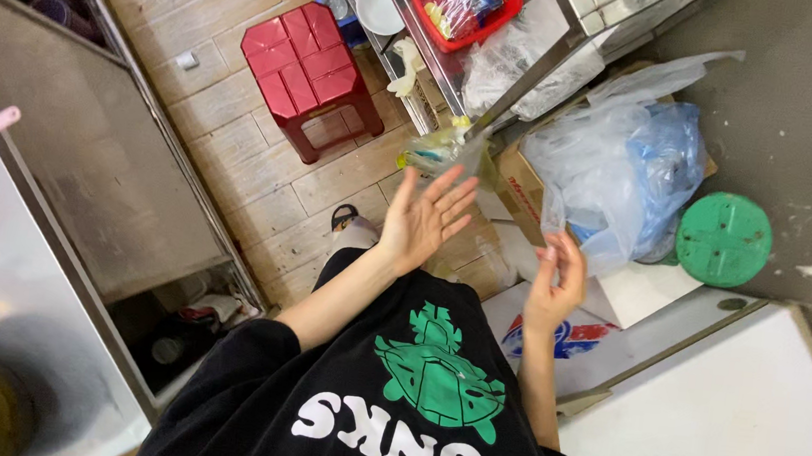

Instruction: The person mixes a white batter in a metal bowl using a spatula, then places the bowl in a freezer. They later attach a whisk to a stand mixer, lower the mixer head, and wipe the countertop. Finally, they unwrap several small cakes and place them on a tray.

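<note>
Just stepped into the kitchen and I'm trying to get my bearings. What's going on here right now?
A person in a black printed shirt looks down at their own two hands, and neither holds anything. The left hand is spread open, palm up, fingers apart. The right hand is raised with its fingers loosely curled, close to a heap of plastic bags on cardboard boxes. A red plastic stool stands on the tiled floor, and a red basket sits on the steel shelf.

Black tee (325,421) — green-and-white print
</note>
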